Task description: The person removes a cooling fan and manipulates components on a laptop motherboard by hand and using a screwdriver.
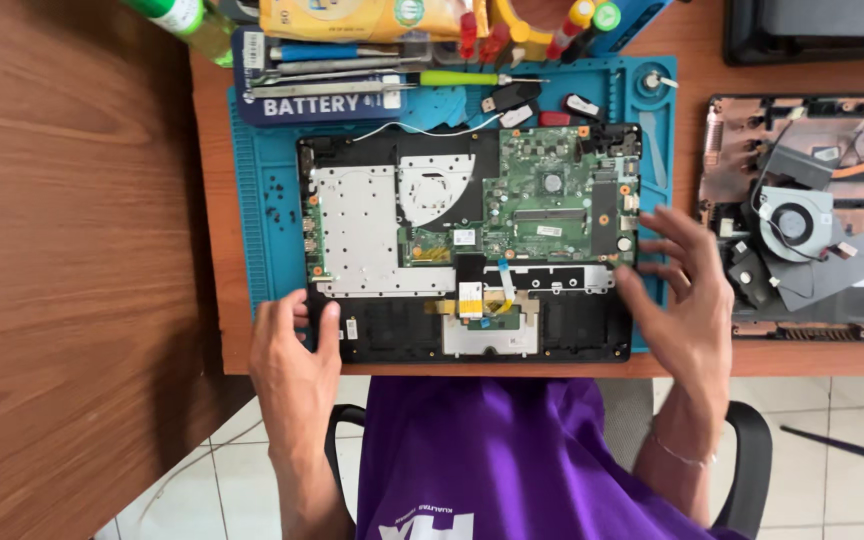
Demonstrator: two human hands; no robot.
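Opened laptop base (pixel 472 245), seen from above, lying flat on a blue repair mat (pixel 262 200) on a brown desk (pixel 214 330). Its black shell is uncovered: a green circuit board (pixel 552 200) fills the far right part, a silver metal plate (pixel 357 235) the far left part, and a pale flat ribbon cable (pixel 505 280) runs down toward the silver plate at the near middle. The left hand (pixel 297 350) rests at the near left corner of the base, fingers curled over the black edge and touching it; it grips the rim loosely and carries nothing else. The right hand (pixel 687 300) lies at the near right side of the base, fingers spread wide, the fingertips (pixel 624 283) touching the right edge beside the circuit board; it encloses nothing. At the far edge of the mat lie a green-handled screwdriver (pixel 462 78), other slim metal tools (pixel 327 68) and a yellow packet (pixel 362 18). To the right, apart from the mat, sits a second laptop shell (pixel 802 215) with a round cooling fan (pixel 794 222) exposed. A green bottle (pixel 187 22) stands at the far left. The person's purple shirt (pixel 502 450) fills the near middle, above a tiled floor (pixel 832 440).
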